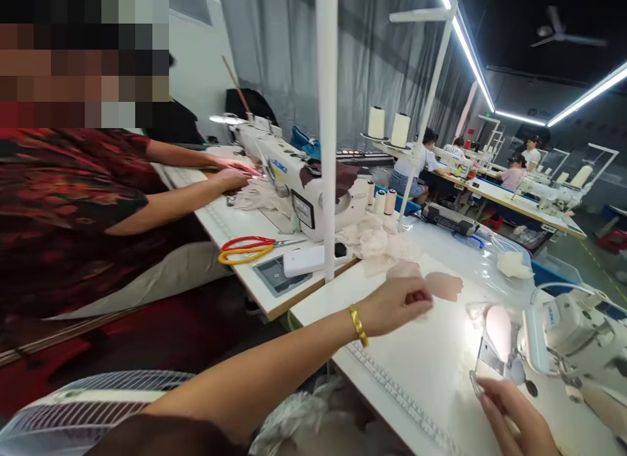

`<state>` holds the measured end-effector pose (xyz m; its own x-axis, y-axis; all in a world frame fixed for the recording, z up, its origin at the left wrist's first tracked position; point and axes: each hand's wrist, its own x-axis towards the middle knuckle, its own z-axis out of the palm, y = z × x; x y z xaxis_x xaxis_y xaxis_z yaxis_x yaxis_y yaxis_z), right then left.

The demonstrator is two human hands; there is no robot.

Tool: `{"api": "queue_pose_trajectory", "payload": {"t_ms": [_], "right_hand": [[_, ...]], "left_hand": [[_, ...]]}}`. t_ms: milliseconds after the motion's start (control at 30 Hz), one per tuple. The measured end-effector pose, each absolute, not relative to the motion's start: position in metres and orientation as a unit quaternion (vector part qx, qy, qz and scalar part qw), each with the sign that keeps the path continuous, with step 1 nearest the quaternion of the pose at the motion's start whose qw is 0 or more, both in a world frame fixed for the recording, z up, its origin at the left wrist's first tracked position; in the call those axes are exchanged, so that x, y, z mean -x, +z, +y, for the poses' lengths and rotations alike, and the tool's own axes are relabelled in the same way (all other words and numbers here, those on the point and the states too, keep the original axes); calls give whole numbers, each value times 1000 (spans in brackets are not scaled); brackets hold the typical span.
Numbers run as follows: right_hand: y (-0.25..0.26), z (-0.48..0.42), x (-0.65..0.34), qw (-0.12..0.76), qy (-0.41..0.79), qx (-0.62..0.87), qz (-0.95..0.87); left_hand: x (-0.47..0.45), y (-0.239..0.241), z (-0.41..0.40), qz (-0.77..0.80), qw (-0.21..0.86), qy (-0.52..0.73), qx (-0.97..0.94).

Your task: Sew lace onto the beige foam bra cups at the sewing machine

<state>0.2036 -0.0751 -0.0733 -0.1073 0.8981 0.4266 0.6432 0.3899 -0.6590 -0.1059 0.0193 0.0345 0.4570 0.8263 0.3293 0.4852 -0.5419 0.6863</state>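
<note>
Where left hand [394, 306] hovers, white pole [327, 149] stands beyond

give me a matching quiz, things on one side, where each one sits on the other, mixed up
1 scissors
2 bracelet
3 large thread cones
4 pink fabric piece

a on the stand above the tables
b on the white table, beside the left hand
c on the left wrist
d on the co-worker's table, by the sewing machine

Pairs: 1-d, 2-c, 3-a, 4-b
</note>
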Motion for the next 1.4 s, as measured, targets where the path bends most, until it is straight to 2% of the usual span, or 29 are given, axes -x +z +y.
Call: {"api": "queue_pose_trajectory", "payload": {"t_ms": [100,200,333,433,533,700,867,967,1033,1067,1100,1200,1267,1333,1400], "right_hand": [[-53,-77,-187,380,273,553,-689],[-47,-74,-190,383,336,573,-641],[-44,-72,-188,399,341,587,-616],[-40,-67,-179,386,325,596,-624],[-43,-61,-174,387,309,608,-621],[-50,-57,-177,488,362,597,-523],[-46,-62,-175,553,435,540,-462],[-47,-63,-174,584,472,484,-450],[-53,-61,-176,594,488,477,-427],[-57,-59,-178,592,485,490,-418],[-61,-58,-180,589,476,508,-410],[-69,-54,-184,575,441,560,-402],[-70,-54,-184,569,426,574,-407],[-67,-54,-182,563,414,580,-420],[-61,-53,-177,560,401,580,-435]], "left_hand": [[86,32,10,300,340,347,-821],[79,20,22,346,293,339,-824],[64,-1,47,395,263,228,-850],[41,-10,55,401,301,179,-847],[17,-14,58,403,348,183,-827],[9,-7,43,364,447,242,-780],[16,-7,6,336,702,320,-540],[22,-11,-8,328,751,309,-483],[32,-12,-6,311,717,276,-559],[39,-11,-1,312,663,268,-626],[48,-10,7,325,576,269,-701],[76,-7,36,433,206,247,-842],[91,-7,56,494,57,191,-846],[99,-7,70,515,28,161,-842],[102,-2,74,507,44,169,-844]]}}
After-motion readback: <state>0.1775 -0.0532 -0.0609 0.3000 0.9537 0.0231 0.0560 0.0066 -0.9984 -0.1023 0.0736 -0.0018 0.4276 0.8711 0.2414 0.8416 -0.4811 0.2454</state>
